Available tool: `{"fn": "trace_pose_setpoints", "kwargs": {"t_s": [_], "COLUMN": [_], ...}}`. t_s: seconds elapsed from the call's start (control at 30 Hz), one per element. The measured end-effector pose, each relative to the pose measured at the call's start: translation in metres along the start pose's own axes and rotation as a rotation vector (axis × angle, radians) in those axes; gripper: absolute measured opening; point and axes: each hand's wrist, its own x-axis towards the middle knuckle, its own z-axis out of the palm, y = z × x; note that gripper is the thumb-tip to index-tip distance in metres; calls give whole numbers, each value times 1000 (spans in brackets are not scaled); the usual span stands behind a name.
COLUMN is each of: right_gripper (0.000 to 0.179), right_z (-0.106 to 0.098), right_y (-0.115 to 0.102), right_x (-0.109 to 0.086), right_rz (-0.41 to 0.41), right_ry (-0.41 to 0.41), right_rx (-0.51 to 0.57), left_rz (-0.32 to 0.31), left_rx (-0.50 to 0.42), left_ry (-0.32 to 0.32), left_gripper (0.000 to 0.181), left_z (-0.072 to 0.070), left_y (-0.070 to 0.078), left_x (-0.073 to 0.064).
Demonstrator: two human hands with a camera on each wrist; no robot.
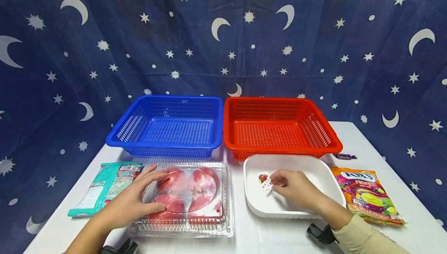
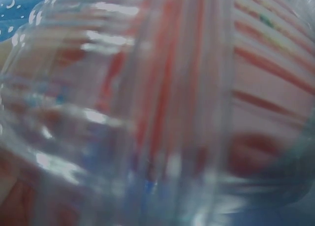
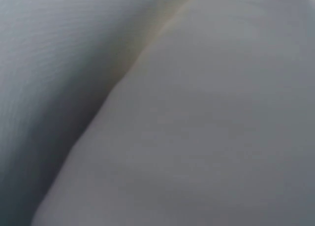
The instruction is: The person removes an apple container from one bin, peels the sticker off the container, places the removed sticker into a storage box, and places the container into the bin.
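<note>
My left hand (image 1: 134,197) lies over the left side of a clear plastic clamshell box (image 1: 228,207), fingers spread and touching its lid. Red-and-white round shapes (image 1: 204,188) show through the lid; in the left wrist view the clear plastic wall (image 2: 197,113) fills the frame, blurred. Inside a white tray (image 1: 295,212), my right hand (image 1: 297,188) pinches the edge of a small white wrapped candy (image 1: 266,186) with red print and a strawberry picture. The right wrist view holds mostly the tray's white wall (image 3: 197,127), and the fingers are hidden there.
A blue basket (image 1: 164,145) and a red basket (image 1: 279,152) stand side by side at the back. Left lies a teal packet (image 1: 101,188); right, an orange Foxs candy bag (image 1: 370,197). A purple wrapped candy (image 1: 345,156) sits beside the red basket.
</note>
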Motion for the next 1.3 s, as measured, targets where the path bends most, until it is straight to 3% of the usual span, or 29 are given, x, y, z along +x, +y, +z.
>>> {"fn": "trace_pose_setpoints", "kwargs": {"t_s": [0.23, 0.43, 0.73, 1.03, 1.3], "right_gripper": [16, 22, 27, 29, 35], "right_z": [-5, -10, -14, -14, -9], "right_y": [2, 3, -3, -12, -25], "right_x": [-3, -4, -3, -2, -1], "right_rz": [53, 88, 45, -27, -75], "right_ry": [-78, -69, -35, 18, 30], "right_rx": [-63, -92, -62, -38, 13], "left_rz": [-25, -20, 0, -23, -30], "left_rx": [5, 1, 3, 5, 16], "left_ry": [-1, 1, 3, -8, 27], "left_gripper": [68, 68, 68, 71, 69], "left_z": [-1, 0, -1, -3, -5], "left_y": [2, 2, 2, 1, 0], "left_x": [1, 0, 0, -1, -2]}}
